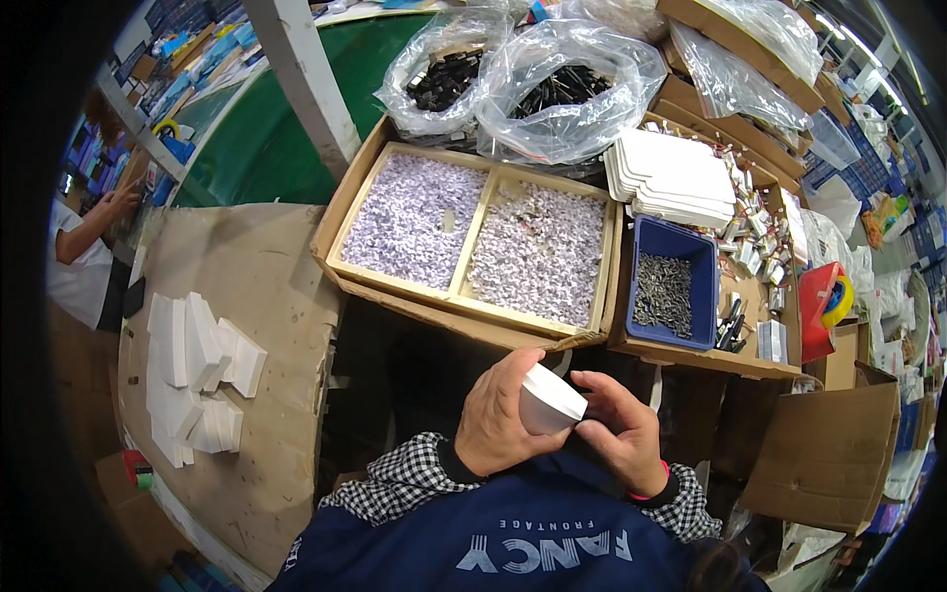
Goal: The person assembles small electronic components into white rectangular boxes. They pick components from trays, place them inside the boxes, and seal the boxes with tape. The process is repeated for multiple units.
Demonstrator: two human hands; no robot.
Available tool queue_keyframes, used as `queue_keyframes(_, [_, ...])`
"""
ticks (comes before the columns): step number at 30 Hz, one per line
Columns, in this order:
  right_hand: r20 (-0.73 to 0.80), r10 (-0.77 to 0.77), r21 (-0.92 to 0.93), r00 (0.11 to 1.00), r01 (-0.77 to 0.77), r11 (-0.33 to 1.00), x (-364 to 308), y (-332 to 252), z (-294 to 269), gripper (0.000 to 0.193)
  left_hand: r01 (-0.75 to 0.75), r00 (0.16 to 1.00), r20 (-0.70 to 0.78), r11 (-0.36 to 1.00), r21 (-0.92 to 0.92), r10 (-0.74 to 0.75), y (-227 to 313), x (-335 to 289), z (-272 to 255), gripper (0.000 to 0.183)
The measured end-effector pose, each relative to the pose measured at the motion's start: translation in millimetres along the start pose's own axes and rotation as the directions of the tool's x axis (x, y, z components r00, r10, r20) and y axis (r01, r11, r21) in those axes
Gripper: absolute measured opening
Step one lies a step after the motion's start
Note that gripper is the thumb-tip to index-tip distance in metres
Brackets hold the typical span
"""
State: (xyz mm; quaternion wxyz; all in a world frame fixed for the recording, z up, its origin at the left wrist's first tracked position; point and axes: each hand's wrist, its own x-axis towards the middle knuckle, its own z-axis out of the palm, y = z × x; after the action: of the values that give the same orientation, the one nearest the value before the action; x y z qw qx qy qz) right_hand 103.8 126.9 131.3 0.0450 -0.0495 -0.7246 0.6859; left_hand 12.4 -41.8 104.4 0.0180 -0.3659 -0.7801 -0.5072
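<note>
My left hand (501, 422) is wrapped round a white plastic housing (548, 403), holding it tilted above my lap. At the housing's lower right corner, my right hand (623, 434) has its thumb and fingers drawn together. A small dark spot shows by those fingertips; whether it is a separate part I cannot make out. Just beyond both hands stands a wooden tray (460, 281) with two compartments full of tiny white-and-lilac parts. To its right, a blue bin (675, 340) holds many small dark metal pieces, screw-like in look.
White housings (202, 370) lie piled on the cardboard-covered table (281, 296) at left. Clear bags (582, 123) of black parts and stacked white plates (671, 178) stand behind. Small motors (755, 247) and a red tape dispenser (819, 316) are at right. Another person (84, 242) works far left.
</note>
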Motion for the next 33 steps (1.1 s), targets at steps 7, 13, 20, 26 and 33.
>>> queue_keyframes(7, [-0.072, -0.107, -0.366, 0.992, 0.074, 0.928, 6, -13, 12, 0.048, -0.147, 0.989, -0.025, 0.989, 0.007, 0.147, -3, 0, 6, 0.095])
queue_keyframes(13, [0.055, -0.158, -0.414, 0.986, 0.167, 0.895, 10, -21, -7, 0.041, 0.249, 0.95, 0.309, 0.681, -0.689, -0.035, -14, -9, -5, 0.061])
queue_keyframes(20, [0.014, -0.077, -0.385, 0.997, 0.077, 0.92, 4, -23, -3, 0.034, 0.272, 0.961, 0.265, 0.455, -0.848, -0.08, -11, -17, 0, 0.043])
queue_keyframes(26, [-0.035, -0.17, -0.343, 0.985, 0.148, 0.927, 2, -19, -3, 0.029, 0.282, 0.956, 0.287, 0.44, -0.852, -0.057, -10, -12, -5, 0.053])
queue_keyframes(33, [-0.264, -0.229, -0.372, 0.937, 0.12, 0.92, 8, -8, 16, 0.034, 0.182, 0.976, 0.149, 0.973, -0.145, -0.16, 12, -5, 11, 0.107])
